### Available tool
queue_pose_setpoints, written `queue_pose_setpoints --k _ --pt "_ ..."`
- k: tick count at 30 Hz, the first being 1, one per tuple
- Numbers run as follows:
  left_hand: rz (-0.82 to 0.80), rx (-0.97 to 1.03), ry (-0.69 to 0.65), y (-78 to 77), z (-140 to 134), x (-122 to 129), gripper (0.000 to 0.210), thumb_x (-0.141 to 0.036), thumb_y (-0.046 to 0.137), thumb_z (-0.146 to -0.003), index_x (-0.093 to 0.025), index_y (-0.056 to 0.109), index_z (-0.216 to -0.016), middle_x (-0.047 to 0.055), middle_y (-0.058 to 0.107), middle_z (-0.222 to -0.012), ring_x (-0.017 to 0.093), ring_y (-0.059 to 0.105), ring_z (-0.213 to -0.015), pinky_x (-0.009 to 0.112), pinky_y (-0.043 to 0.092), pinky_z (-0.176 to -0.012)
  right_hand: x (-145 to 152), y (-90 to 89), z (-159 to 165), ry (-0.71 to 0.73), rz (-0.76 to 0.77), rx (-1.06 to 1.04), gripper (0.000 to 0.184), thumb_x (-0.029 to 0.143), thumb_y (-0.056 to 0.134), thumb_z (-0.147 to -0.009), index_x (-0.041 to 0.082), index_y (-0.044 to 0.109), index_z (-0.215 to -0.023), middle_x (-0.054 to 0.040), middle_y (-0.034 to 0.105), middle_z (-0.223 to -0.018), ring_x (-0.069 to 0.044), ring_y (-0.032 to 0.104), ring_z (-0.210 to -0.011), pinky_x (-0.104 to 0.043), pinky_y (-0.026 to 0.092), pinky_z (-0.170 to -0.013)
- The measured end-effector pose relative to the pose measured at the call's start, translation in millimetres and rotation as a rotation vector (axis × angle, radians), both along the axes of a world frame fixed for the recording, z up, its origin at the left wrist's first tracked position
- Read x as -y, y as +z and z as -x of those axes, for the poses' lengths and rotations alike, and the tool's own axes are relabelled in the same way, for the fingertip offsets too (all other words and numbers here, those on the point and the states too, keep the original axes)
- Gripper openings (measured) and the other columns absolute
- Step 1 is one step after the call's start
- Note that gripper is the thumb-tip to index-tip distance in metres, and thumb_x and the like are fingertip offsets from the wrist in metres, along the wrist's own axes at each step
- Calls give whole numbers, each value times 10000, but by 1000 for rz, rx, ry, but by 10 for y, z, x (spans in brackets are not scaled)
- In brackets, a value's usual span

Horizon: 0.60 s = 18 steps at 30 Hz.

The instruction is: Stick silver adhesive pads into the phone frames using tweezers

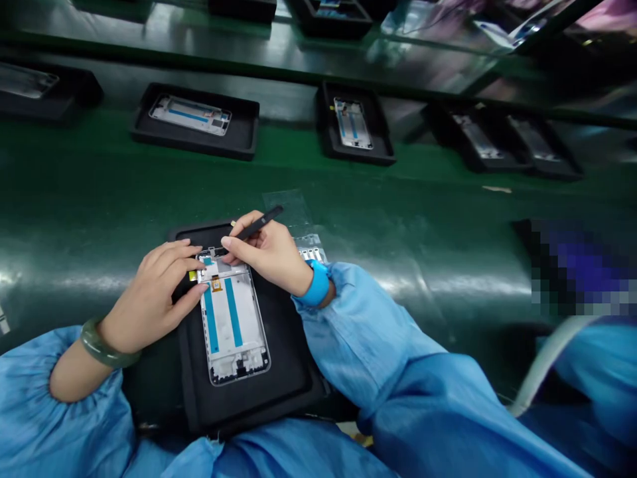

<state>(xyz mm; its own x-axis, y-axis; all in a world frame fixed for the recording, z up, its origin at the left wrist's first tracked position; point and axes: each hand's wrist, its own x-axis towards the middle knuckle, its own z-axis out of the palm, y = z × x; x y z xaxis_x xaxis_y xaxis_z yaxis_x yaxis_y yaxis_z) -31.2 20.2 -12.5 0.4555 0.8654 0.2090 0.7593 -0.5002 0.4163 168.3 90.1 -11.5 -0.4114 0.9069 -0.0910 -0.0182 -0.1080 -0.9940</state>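
Note:
A phone frame (pixel 252 305) with two blue strips and a small orange flex part (pixel 217 284) lies face-down or open side up in a black foam tray (pixel 288 358). My left hand (pixel 156 289) rests at the frame's upper left edge, its fingers stretched out and touching the rim. Between the fingers of my right hand (pixel 271 255) is a slim black tool, apparently tweezers (pixel 259 222), its rear end pointing up and right. Its tip, over the frame's top end, is hidden by my fingers. A yellow tab (pixel 193 275) sticks out near my left fingers.
A clear plastic sheet (pixel 288 206) with small white pieces (pixel 312 254) lies beyond my right wrist. Farther back, black trays (pixel 243 143) hold more phone frames (pixel 353 126) along the green bench (pixel 124 179). A co-worker's blue sleeve (pixel 592 378) is at the right.

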Motion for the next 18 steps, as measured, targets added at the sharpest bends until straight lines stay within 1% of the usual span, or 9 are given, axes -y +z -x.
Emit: queue_pose_setpoints --k 7,12,18 --pt "12 -11 -4 27 -15 18 238 -299 508 -873 -183 505 -1081 88 540 -1193 244 397 -1249 463 338 -1052 35 18 -21 5 -55 125 230 327 682 -738 186 514 -809 34 608 -624 -159 686 -626 -248 544 -565" --pt "17 -19 -2 43 -20 23 245 -317 494 -881 -193 492 -1093 83 538 -1204 247 393 -1257 477 336 -1056 43 28 -13 2 -62 135 227 346 663 -755 190 508 -809 37 603 -634 -151 683 -627 -242 534 -563" --pt "21 -28 -5 56 -18 18 257 -332 500 -877 -204 477 -1098 83 540 -1203 253 392 -1263 482 339 -1058 50 26 -19 1 -73 118 212 311 674 -746 193 508 -803 38 607 -644 -150 685 -631 -232 525 -556"
